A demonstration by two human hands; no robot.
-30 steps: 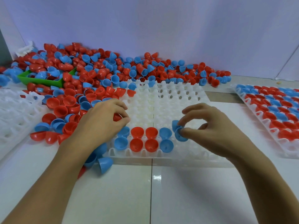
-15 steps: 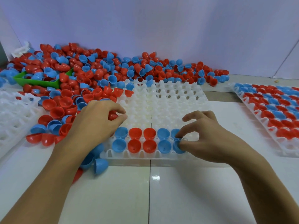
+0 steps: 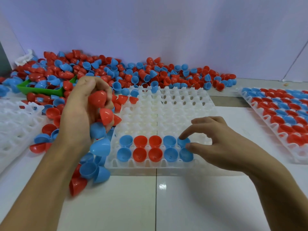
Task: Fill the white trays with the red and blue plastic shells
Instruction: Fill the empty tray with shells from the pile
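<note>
a: well, the shells look like thin hollow plastic, so likely very light, stiff and slick. the left hand [image 3: 83, 112] has its fingers curled round a clutch of them; a red shell [image 3: 97, 99] shows at the fingertips, another red and a blue one lower down, and a blue shell [image 3: 100, 147] seems to be slipping loose beneath it.

b: and the right hand [image 3: 215, 144]?

a: its forefinger and thumb are on a blue seated shell [image 3: 183, 141] in the second row of the centre tray [image 3: 183, 104], the other fingers spread and lifted. ten shells sit in the two nearest rows; every other pocket is bare.

b: where would one take hold?

a: probably at the rim, finger and thumb, open side up. a full fist seems a poor grip for such smooth pieces.

b: what lies about?

a: the loose heap [image 3: 133, 75] spreads behind and to the left of the tray, touching its far left corner, with a green scoop [image 3: 41, 90] half buried. a filled tray [image 3: 283, 112] lies well to the right, an unfilled tray [image 3: 15, 120] to the left. strays by the tray's near left corner could get in the wrist's way.
</note>
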